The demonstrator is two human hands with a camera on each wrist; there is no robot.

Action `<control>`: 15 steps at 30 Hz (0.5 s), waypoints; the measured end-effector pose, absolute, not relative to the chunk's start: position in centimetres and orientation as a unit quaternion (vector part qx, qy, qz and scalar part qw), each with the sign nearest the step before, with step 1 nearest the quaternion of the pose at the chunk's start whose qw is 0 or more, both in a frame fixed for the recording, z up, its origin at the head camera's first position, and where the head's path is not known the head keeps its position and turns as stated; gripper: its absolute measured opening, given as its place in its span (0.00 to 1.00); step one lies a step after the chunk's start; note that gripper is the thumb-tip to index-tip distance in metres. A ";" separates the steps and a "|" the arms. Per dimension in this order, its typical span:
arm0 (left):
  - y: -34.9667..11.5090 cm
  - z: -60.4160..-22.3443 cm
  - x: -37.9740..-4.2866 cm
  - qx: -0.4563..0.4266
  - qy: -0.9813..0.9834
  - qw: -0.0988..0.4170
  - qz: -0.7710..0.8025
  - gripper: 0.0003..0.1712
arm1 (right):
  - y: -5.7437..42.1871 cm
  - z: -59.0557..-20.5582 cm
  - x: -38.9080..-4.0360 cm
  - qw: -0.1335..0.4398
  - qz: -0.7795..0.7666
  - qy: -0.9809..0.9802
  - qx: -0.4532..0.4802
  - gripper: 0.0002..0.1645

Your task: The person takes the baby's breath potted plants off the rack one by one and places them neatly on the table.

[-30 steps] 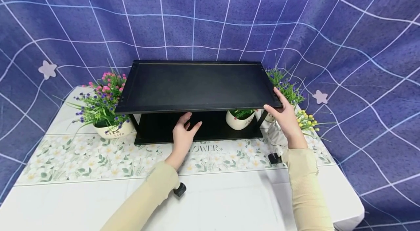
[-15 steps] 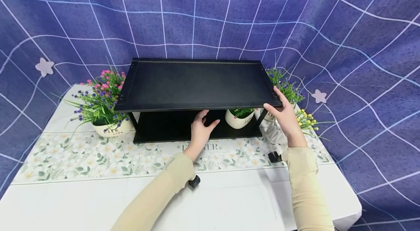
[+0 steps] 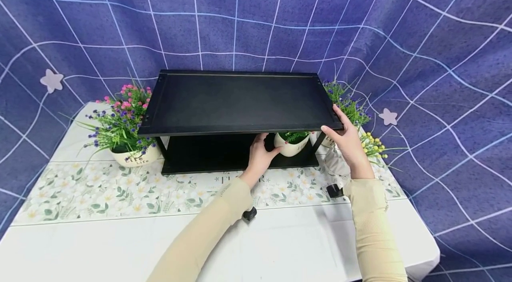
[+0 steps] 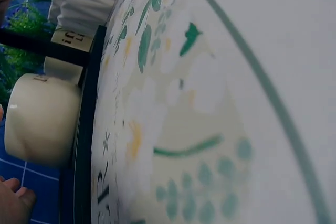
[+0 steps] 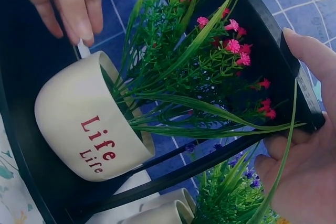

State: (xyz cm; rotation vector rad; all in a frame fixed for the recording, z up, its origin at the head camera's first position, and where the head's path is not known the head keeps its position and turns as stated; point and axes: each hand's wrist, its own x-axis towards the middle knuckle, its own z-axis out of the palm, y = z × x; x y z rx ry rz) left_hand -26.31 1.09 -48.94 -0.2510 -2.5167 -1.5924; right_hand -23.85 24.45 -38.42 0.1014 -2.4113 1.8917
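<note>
A black two-tier shelf point(image 3: 244, 102) stands on the table. My right hand point(image 3: 348, 139) grips its front right corner, seen close in the right wrist view with the shelf's edge between thumb and fingers. On the lower tier at the right sits a cream flowerpot point(image 3: 292, 146) marked "Life", with pink flowers point(image 5: 239, 51) and green leaves. My left hand point(image 3: 262, 155) reaches under the top board just left of this pot, thumb and fingers spread. Its fingers point(image 5: 79, 17) hang beside the pot's rim in the right wrist view; whether they touch it I cannot tell.
Left of the shelf stands a cream pot point(image 3: 138, 157) with pink and purple flowers point(image 3: 128, 117). To the right are purple flowers point(image 3: 348, 104), yellow flowers point(image 3: 372, 146) and a white ribbed pot point(image 4: 84, 1). A floral runner point(image 3: 132, 191) crosses the white table; a blue curtain point(image 3: 240, 15) hangs behind.
My left hand has moved right along the shelf's front, from near its middle to beside the pot on the lower tier. The right hand has stayed on the shelf's corner.
</note>
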 end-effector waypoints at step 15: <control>4.2 -49.3 -27.1 -0.091 -0.855 0.105 -0.500 0.45 | 24.6 -38.5 -23.9 0.035 0.619 -0.784 0.033 0.45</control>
